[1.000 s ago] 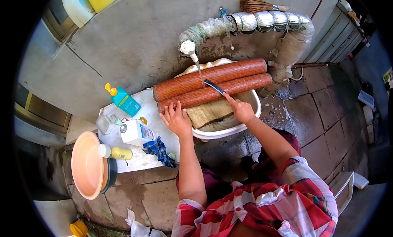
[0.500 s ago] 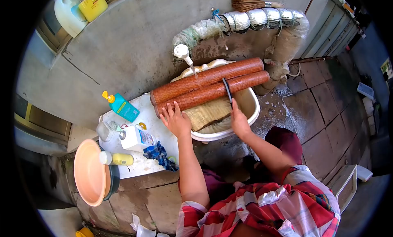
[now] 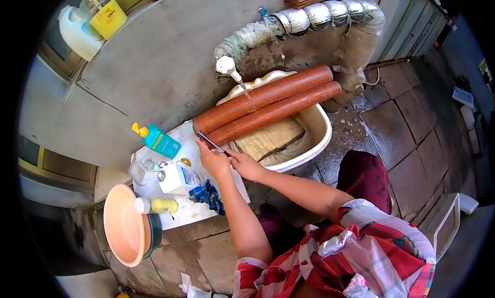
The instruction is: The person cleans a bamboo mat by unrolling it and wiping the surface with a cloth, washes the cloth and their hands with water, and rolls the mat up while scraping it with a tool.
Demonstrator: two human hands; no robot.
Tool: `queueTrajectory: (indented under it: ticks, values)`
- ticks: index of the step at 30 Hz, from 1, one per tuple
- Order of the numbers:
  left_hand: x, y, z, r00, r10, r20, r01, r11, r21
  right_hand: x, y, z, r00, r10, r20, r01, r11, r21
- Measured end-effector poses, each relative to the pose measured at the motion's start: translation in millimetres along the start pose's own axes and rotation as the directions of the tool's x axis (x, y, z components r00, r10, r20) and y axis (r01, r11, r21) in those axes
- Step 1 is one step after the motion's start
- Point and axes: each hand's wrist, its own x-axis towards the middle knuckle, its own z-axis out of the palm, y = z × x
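A wet reddish-brown slatted mat, rolled into two side-by-side rolls [image 3: 270,103], rests across the white basin [image 3: 326,124]. My right hand [image 3: 246,165] is closed round the dark handle of a slim tool with a pale edge [image 3: 210,142]; its kind is unclear. That tool points up and left toward the left end of the lower roll. My left hand [image 3: 214,160] is at this end, right against the tool. Its fingers are drawn together and partly hidden; what they grip cannot be made out. A worn tan board [image 3: 270,138] lies inside the basin below the rolls.
Water runs from a white tap [image 3: 227,66] onto the upper roll. On the white tabletop [image 3: 180,215] at left are a teal pump bottle [image 3: 161,141], a white jug [image 3: 178,178], a yellow bottle [image 3: 164,206] and a blue cloth [image 3: 207,196]. Peach basins [image 3: 124,226] stand beside it.
My right hand has moved left with the tool, from the middle of the lower roll to its left end. My left hand's spread fingers have drawn together there. The view has shifted slightly.
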Motion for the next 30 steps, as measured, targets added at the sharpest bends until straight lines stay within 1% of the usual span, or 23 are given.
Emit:
queueTrajectory:
  ticks: [1, 2, 4, 5, 6, 7, 8, 9, 10, 11, 12, 13, 14, 15, 16, 18, 19, 20, 22, 24, 26, 27, 30]
  values:
    - [2, -3, 2, 0.998, 0.055, -0.011, -0.053, 0.991, 0.119, 4, 5, -10, 0.995, 0.086, 0.057, -0.093, 0.986, 0.139]
    - [1, -4, 3, 0.998, 0.061, 0.001, -0.061, 0.992, 0.113, 6, 10, -21, 0.979, 0.161, 0.124, -0.189, 0.944, 0.272]
    - [-3, 1, 0, 0.971, 0.231, 0.058, -0.234, 0.882, 0.41, -4, 33, -59, 0.973, 0.228, 0.038, -0.231, 0.95, 0.211]
    - [-5, 1, 2, 0.978, 0.199, 0.06, -0.203, 0.854, 0.479, -9, 43, -79, 0.965, 0.26, -0.005, -0.255, 0.949, 0.183]
    - [-6, 5, 2, 0.977, 0.202, 0.064, -0.208, 0.856, 0.473, -18, 49, -107, 0.919, 0.392, -0.048, -0.386, 0.916, 0.106]
    - [-7, 10, 1, 0.981, 0.183, 0.062, -0.19, 0.856, 0.48, -27, 79, -129, 0.926, 0.313, -0.21, -0.309, 0.95, 0.052]
    - [-8, 13, 0, 0.985, 0.165, 0.058, -0.172, 0.855, 0.489, -37, 87, -162, 0.885, 0.382, -0.265, -0.367, 0.924, 0.106]
    - [-6, 8, 2, 0.989, 0.129, 0.074, -0.149, 0.831, 0.536, -49, 107, -192, 0.876, 0.236, -0.42, -0.259, 0.966, 0.002]
    - [-7, 12, 3, 0.988, 0.133, 0.075, -0.152, 0.832, 0.533, -61, 124, -225, 0.799, 0.295, -0.523, -0.335, 0.942, 0.019]
    - [-8, 18, 3, 0.99, 0.125, 0.063, -0.14, 0.823, 0.551, -69, 111, -261, 0.723, 0.387, -0.572, -0.449, 0.893, 0.038]
    - [-10, 22, 5, 0.992, 0.118, 0.053, -0.127, 0.813, 0.569, -77, 155, -291, 0.664, 0.236, -0.71, -0.415, 0.906, -0.087]
    - [-10, 24, 8, 0.991, 0.119, 0.053, -0.128, 0.814, 0.566, -79, 129, -308, 0.584, 0.279, -0.762, -0.503, 0.861, -0.071]
    - [-9, 24, 12, 0.977, 0.205, 0.059, -0.204, 0.816, 0.54, -89, 102, -316, 0.539, 0.231, -0.81, -0.611, 0.769, -0.188]
    - [-9, 23, 16, 0.956, 0.288, 0.06, -0.277, 0.811, 0.515, -85, 89, -320, 0.551, 0.256, -0.794, -0.594, 0.789, -0.158]
    - [-10, 24, 21, 0.956, 0.288, 0.057, -0.275, 0.811, 0.516, -82, 74, -321, 0.562, 0.284, -0.777, -0.579, 0.805, -0.125]
    - [-14, 27, 36, 0.872, 0.484, 0.069, -0.444, 0.725, 0.527, -77, 45, -299, 0.653, 0.159, -0.74, -0.475, 0.847, -0.237]
    - [-17, 27, 41, 0.845, 0.527, 0.088, -0.486, 0.691, 0.535, -70, 42, -291, 0.702, 0.128, -0.701, -0.397, 0.887, -0.235]
    - [-21, 25, 44, 0.845, 0.528, 0.088, -0.486, 0.689, 0.538, -64, 39, -283, 0.755, 0.123, -0.644, -0.358, 0.9, -0.249]
    - [-31, 39, 39, 0.909, 0.375, 0.182, -0.414, 0.77, 0.485, -55, 18, -265, 0.777, 0.143, -0.613, -0.386, 0.877, -0.285]
    - [-35, 50, 28, 0.916, 0.346, 0.201, -0.399, 0.756, 0.518, -50, 21, -254, 0.808, 0.124, -0.576, -0.369, 0.868, -0.331]
    - [-41, 51, 20, 0.888, 0.425, 0.178, -0.452, 0.728, 0.516, -48, 32, -247, 0.848, -0.224, -0.48, -0.066, 0.855, -0.514]
    - [-45, 56, 18, 0.893, 0.432, 0.125, -0.437, 0.768, 0.469, -53, 13, -242, 0.88, -0.121, -0.46, -0.137, 0.862, -0.488]
    - [-64, 73, 11, 0.897, 0.423, 0.127, -0.434, 0.79, 0.433, -62, 15, -233, 0.897, -0.157, -0.413, -0.094, 0.845, -0.526]
